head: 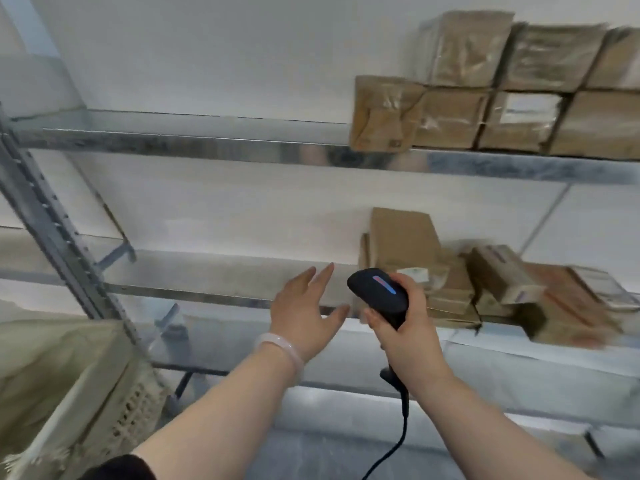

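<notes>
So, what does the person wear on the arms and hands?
Both hands are bare: no gloves, no visible rings. The left hand has a pale, smooth bracelet at its wrist. A black sleeve shows at the left upper arm. The right hand and forearm wear nothing.
</notes>
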`<action>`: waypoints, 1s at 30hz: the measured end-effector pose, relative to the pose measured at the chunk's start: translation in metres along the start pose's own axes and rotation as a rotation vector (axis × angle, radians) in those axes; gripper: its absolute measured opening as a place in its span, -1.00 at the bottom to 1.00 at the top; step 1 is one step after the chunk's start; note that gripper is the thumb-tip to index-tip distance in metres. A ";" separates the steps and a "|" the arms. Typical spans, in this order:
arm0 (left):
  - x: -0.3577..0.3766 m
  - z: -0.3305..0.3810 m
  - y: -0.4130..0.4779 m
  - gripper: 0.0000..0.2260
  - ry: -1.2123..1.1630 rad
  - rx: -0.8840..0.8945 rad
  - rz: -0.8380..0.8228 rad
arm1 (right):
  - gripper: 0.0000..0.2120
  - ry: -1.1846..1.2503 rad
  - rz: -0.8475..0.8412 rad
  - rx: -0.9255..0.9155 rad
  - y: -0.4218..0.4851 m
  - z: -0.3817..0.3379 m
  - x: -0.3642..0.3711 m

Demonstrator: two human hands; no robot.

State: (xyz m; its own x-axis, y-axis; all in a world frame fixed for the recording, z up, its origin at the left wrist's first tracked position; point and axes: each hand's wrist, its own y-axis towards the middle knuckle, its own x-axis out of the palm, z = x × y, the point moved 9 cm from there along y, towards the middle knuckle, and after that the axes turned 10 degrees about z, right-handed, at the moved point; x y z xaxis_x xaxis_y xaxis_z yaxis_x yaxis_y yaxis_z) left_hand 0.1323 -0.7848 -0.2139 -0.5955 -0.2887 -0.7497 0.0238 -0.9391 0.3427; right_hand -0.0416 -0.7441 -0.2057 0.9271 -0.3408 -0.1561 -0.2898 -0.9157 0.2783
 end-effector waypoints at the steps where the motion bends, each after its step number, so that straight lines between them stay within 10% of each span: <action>1: 0.017 0.027 -0.001 -0.38 -0.006 0.036 -0.017 | -0.47 0.001 0.033 0.009 0.005 0.005 -0.030; 13: 0.182 0.258 -0.019 -0.38 -0.135 0.246 -0.235 | -0.49 -0.117 0.358 0.043 0.032 0.047 -0.295; 30: 0.348 0.379 0.031 -0.45 -0.246 0.309 -0.530 | -0.50 -0.282 0.637 0.228 0.098 0.117 -0.439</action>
State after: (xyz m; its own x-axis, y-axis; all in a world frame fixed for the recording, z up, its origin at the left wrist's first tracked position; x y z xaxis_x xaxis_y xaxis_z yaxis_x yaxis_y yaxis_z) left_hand -0.3788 -0.8433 -0.2495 -0.6300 0.2837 -0.7229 -0.5332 -0.8348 0.1370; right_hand -0.5052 -0.7089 -0.2207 0.4752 -0.8354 -0.2764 -0.8228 -0.5332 0.1969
